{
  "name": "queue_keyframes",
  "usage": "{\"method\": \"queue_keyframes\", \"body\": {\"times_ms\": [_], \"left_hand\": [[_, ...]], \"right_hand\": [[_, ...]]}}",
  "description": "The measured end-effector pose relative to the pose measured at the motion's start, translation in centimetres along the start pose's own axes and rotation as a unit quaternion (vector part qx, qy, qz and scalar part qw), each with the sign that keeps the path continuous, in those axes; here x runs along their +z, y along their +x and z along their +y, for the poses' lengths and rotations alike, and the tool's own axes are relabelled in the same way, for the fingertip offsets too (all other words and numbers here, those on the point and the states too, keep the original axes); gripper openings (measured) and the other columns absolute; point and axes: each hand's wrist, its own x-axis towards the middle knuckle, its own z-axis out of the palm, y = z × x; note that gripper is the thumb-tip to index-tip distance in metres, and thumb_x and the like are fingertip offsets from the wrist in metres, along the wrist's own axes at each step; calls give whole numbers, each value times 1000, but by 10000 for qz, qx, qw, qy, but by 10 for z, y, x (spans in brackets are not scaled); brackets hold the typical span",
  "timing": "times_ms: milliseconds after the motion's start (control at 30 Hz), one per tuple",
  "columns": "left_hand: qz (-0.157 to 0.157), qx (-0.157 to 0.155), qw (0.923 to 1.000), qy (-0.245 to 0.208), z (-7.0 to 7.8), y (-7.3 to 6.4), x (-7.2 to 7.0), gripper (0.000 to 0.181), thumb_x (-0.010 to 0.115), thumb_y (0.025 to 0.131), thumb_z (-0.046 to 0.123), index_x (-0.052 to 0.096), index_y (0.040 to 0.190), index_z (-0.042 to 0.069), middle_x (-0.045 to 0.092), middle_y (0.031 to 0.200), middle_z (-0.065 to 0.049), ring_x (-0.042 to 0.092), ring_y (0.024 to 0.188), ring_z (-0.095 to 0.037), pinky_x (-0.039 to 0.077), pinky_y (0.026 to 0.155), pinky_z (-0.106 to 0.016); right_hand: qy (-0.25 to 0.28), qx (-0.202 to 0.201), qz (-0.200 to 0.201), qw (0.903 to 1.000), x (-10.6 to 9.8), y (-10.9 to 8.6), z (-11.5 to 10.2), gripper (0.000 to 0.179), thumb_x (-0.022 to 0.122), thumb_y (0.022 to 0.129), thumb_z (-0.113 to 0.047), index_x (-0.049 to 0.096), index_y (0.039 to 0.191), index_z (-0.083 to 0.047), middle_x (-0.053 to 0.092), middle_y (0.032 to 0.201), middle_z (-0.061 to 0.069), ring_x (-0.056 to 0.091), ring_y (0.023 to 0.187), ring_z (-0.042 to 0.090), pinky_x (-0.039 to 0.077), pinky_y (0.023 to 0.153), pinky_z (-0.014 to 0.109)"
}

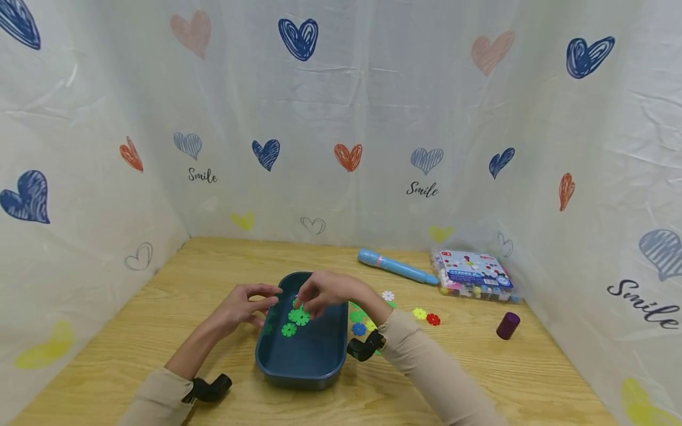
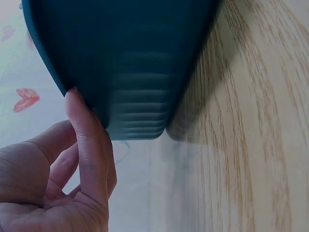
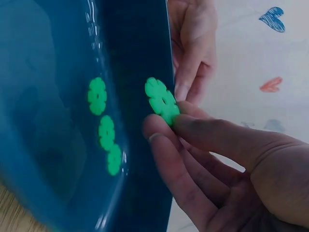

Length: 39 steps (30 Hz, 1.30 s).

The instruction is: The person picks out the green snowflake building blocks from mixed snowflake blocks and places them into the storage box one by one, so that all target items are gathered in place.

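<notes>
A dark blue-green tray (image 1: 305, 354) stands on the wooden table. My left hand (image 1: 240, 306) is at its left side, and a fingertip touches the rim from outside in the left wrist view. Over the tray, my right hand (image 1: 329, 290) pinches a green flower-shaped plastic disc (image 3: 162, 102) between thumb and fingers. Several matching green discs (image 3: 97, 96) lie on the tray's bottom, two of them touching or overlapping in the right wrist view.
Right of the tray lie loose coloured discs, among them a blue disc (image 1: 359, 329), a yellow disc (image 1: 419, 313) and a red disc (image 1: 433, 319). Behind them are a light-blue pen-shaped tube (image 1: 399, 267) and a clear plastic box (image 1: 474, 275). A purple cylinder (image 1: 508, 326) stands farther right.
</notes>
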Motion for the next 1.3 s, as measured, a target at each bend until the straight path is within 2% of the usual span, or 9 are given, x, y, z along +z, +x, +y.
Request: {"method": "queue_keyframes", "body": {"times_ms": [133, 267, 367, 767, 1000, 1133, 1300], "left_hand": [[-91, 78, 9999, -5, -1, 0, -1, 47, 63, 97, 25, 55, 134, -3, 54, 133, -26, 59, 84, -21, 60, 61, -31], [-143, 113, 9998, -10, -3, 1, -2, 46, 61, 98, 24, 55, 134, -3, 53, 133, -27, 60, 84, -20, 60, 61, -32], [-129, 100, 9999, 2, -3, 2, -2, 45, 62, 98, 24, 55, 134, -3, 53, 132, -26, 61, 84, -20, 61, 61, -32], [-77, 14, 10000, -10, -2, 2, -1, 45, 63, 97, 24, 57, 133, -3, 50, 137, -26, 61, 86, -21, 60, 61, -31], [82, -115, 9999, -85, 0, 3, 3, 42, 62, 97, 20, 58, 132, -1, 51, 138, -24, 61, 88, -20, 60, 61, -31], [38, -53, 10000, -45, 1, 4, 4, 40, 61, 98, 19, 58, 133, -1, 52, 137, -24, 60, 87, -20, 60, 61, -32], [62, 52, 9999, 120, 1, 2, 3, 46, 64, 96, 26, 58, 132, -2, 54, 134, -25, 58, 87, -22, 60, 61, -33]], "right_hand": [[27, 89, -302, 9995, 5, 13, -7, 20, 60, 95, -1, 72, 111, 0, 73, 90, 10, 73, 81, 27, 61, 72, 30], [137, 316, -481, 9982, 12, 26, -9, 18, 62, 94, -1, 73, 108, -2, 72, 89, 4, 74, 79, 23, 61, 71, 29], [288, 443, -663, 9964, 17, 33, -9, 17, 62, 93, 0, 73, 107, -1, 72, 91, 5, 74, 78, 21, 61, 71, 28], [363, 650, -909, 9931, 25, 43, -3, 17, 61, 94, 2, 72, 108, 2, 73, 87, 8, 73, 73, 18, 61, 71, 30], [181, 706, -812, 9940, 23, 37, -2, 20, 60, 94, 2, 72, 110, 0, 74, 95, 13, 74, 79, 23, 61, 75, 34], [-62, 523, -597, 9968, 16, 25, -1, 21, 60, 95, 0, 72, 113, -2, 74, 100, 15, 74, 82, 22, 61, 74, 30], [-294, 204, -310, 9989, 6, 7, 1, 22, 60, 96, -5, 70, 116, -2, 74, 104, 16, 74, 80, 19, 60, 70, 24]]}}
